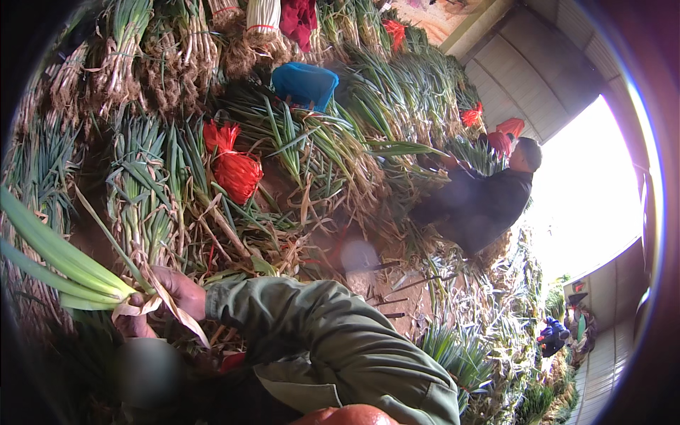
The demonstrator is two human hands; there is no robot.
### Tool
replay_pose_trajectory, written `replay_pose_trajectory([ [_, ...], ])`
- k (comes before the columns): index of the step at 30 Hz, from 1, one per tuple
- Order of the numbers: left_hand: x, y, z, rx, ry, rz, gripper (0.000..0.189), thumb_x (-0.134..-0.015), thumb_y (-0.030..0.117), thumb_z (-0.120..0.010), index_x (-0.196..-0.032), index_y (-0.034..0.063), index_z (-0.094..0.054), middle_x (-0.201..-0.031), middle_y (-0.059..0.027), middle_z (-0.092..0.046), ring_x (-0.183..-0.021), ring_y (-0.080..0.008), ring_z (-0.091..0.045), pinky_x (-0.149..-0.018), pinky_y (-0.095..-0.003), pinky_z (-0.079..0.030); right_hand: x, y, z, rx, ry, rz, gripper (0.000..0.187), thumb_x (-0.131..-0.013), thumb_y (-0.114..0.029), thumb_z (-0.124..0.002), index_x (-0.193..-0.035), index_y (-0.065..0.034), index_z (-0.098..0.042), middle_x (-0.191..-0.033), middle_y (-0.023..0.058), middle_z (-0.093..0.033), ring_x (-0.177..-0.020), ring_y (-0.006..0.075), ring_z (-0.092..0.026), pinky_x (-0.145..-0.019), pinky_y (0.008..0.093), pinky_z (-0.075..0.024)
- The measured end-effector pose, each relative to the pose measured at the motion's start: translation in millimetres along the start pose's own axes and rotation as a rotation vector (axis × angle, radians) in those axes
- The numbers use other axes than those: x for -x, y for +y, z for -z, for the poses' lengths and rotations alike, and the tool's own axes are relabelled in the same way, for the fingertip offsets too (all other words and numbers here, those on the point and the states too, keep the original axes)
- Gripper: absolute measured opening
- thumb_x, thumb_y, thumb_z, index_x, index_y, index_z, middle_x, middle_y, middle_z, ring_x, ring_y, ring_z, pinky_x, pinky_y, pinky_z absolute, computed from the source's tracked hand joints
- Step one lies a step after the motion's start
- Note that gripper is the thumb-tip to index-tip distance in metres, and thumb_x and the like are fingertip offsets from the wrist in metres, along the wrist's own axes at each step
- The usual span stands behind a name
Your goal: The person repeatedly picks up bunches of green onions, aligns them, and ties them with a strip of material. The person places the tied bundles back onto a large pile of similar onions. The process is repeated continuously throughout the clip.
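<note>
My left hand [182, 294], at the end of an olive-green sleeve [319, 324], grips a large green onion [90, 271] near the base of its leaves. The broad leaves fan out to the left edge of the picture. Strips of dry tan leaf [183, 319] hang from the stalk around my fingers. Just below, my right hand [137, 323] pinches the same onion lower on the stalk. It is partly hidden by dry leaf, and a blurred grey spot and dark shadow cover what lies beneath it. The lower stalk does not show.
Bundled green onions [141, 191] lie beside my hands, with more root-ended bundles [117, 74] beyond. Red plastic ties [236, 172] and a blue plastic stool [304, 85] rest among them. A person in dark clothing [478, 207] works nearby. Dry leaf litter [478, 297] covers the ground.
</note>
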State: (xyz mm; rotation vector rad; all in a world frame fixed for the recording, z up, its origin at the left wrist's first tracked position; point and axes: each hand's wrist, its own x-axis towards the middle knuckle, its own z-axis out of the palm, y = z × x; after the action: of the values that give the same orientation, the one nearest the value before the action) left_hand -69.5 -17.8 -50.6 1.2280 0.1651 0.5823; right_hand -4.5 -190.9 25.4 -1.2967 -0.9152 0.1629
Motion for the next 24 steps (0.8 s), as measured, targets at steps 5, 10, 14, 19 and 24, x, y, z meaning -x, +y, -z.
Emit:
replay_pose_trajectory([
  [5,-8.1,-5.7,8.8,-0.154,-0.057,-0.140,0.019,-0.086,0.023,-0.080,-0.088,0.0048,-0.073,-0.091,-0.0074,-0.071,-0.083,-0.0154,-0.064,-0.072,-0.0338,-0.053,12.7,13.7,-3.8,-0.030,0.053,0.020,0.028,-0.095,-0.020,-0.068,-0.118,-0.0084,-0.058,-0.112,0.0075,-0.061,-0.104,0.0224,-0.059,-0.093,0.0342,-0.0461],
  [10,3.4,5.9,10.7,0.023,0.053,-0.002,0.011,-0.090,0.013,-0.071,-0.091,0.0024,-0.072,-0.094,-0.0085,-0.070,-0.088,-0.0180,-0.063,-0.079,-0.0350,-0.052,17.2,41.2,-11.6,-0.932,0.109,-0.307,0.038,-0.105,-0.026,-0.052,-0.135,-0.0028,-0.050,-0.124,0.0117,-0.063,-0.115,0.0216,-0.062,-0.099,0.0350,-0.0509],
  [14,5.3,22.7,3.1,0.113,0.070,0.037,0.023,-0.092,0.017,-0.070,-0.106,-0.0011,-0.067,-0.106,-0.0101,-0.067,-0.097,-0.0187,-0.062,-0.086,-0.0358,-0.051,20.2,34.0,-15.0,-0.355,0.226,-0.178,0.038,-0.103,-0.018,-0.057,-0.135,0.0012,-0.049,-0.116,0.0087,-0.062,-0.107,0.0174,-0.058,-0.097,0.0332,-0.0463],
  [19,-3.9,27.8,1.2,0.171,0.102,0.075,0.039,-0.095,0.022,-0.069,-0.122,-0.0044,-0.062,-0.117,-0.0114,-0.064,-0.106,-0.0192,-0.060,-0.093,-0.0366,-0.049,17.5,18.1,-23.0,-1.048,0.296,-0.231,0.021,-0.101,-0.009,-0.058,-0.121,-0.0033,-0.056,-0.114,0.0082,-0.064,-0.109,0.0190,-0.062,-0.098,0.0367,-0.0491],
  [24,0.1,32.7,-5.5,0.150,0.066,0.049,0.041,-0.096,0.025,-0.069,-0.125,-0.0033,-0.061,-0.121,-0.0110,-0.063,-0.110,-0.0188,-0.058,-0.099,-0.0373,-0.046,16.4,19.9,-19.5,-0.898,0.294,-0.140,0.022,-0.103,0.000,-0.051,-0.124,-0.0031,-0.055,-0.121,0.0095,-0.064,-0.115,0.0193,-0.061,-0.105,0.0354,-0.0483],
])
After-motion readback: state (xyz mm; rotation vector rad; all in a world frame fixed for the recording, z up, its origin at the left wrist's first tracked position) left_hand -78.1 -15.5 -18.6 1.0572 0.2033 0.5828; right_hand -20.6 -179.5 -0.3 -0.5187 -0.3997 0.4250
